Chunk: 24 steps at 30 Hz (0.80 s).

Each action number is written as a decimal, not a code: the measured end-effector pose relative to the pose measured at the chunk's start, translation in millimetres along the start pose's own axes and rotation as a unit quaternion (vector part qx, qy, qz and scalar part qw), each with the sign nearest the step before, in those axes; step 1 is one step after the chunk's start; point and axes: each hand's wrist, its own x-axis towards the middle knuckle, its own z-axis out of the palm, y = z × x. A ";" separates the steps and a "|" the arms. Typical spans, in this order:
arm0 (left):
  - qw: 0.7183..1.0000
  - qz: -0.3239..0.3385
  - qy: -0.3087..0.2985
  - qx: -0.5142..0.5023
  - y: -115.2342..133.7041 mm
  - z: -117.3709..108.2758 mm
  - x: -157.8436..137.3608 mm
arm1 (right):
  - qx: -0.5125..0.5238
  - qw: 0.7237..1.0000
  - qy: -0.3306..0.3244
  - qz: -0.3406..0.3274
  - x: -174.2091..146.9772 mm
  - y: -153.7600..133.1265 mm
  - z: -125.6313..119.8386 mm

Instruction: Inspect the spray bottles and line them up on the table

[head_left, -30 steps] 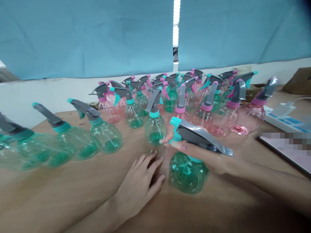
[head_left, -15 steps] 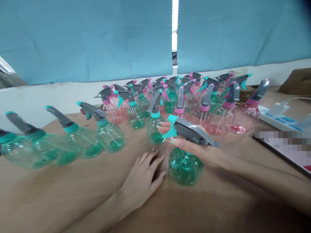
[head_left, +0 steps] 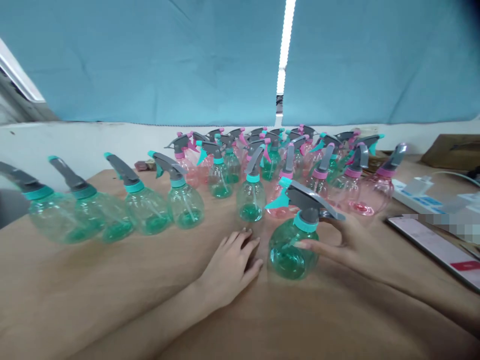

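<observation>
My right hand [head_left: 348, 245] grips a clear green spray bottle [head_left: 290, 250] from its right side, thumb across the body and the other fingers mostly hidden behind. The bottle's grey and turquoise spray head points left. Resting on the table just left of it, my left hand [head_left: 234, 265] has its fingers loosely stretched out and holds nothing. Beyond the fingertips a single green spray bottle [head_left: 250, 200] stands upright. Off to the left is a row of green spray bottles [head_left: 185, 202].
Several pink and green spray bottles [head_left: 221, 175] crowd the back of the wooden table [head_left: 180, 280]. Pink bottles [head_left: 375, 195] stand at the right rear. A power strip [head_left: 416, 197] and a phone [head_left: 435, 245] lie at the right. A blue curtain [head_left: 187, 65] hangs behind.
My right hand has moved from the spray head down around the bottle's body. My left hand stays on the table. The view has shifted slightly left.
</observation>
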 end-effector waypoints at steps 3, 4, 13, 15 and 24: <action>1.000 0.008 0.013 -0.006 -0.3 1.4 -3.3 | -0.030 1.000 0.007 0.001 -0.1 -11.0 -2.5; 1.000 0.010 0.017 -0.008 -0.7 1.3 -5.3 | -0.035 0.999 0.001 0.002 1.2 -13.8 -1.7; 0.997 -0.046 0.061 -0.003 -32.3 -15.7 -57.1 | 0.003 0.999 -0.044 -0.013 33.4 -19.9 48.2; 0.995 -0.073 0.073 0.004 -43.4 -20.7 -70.9 | -0.013 0.999 -0.035 -0.012 46.3 -21.1 66.9; 0.989 -0.108 0.099 0.007 -53.3 -27.2 -88.1 | -0.011 0.999 0.036 -0.007 95.2 -29.5 118.5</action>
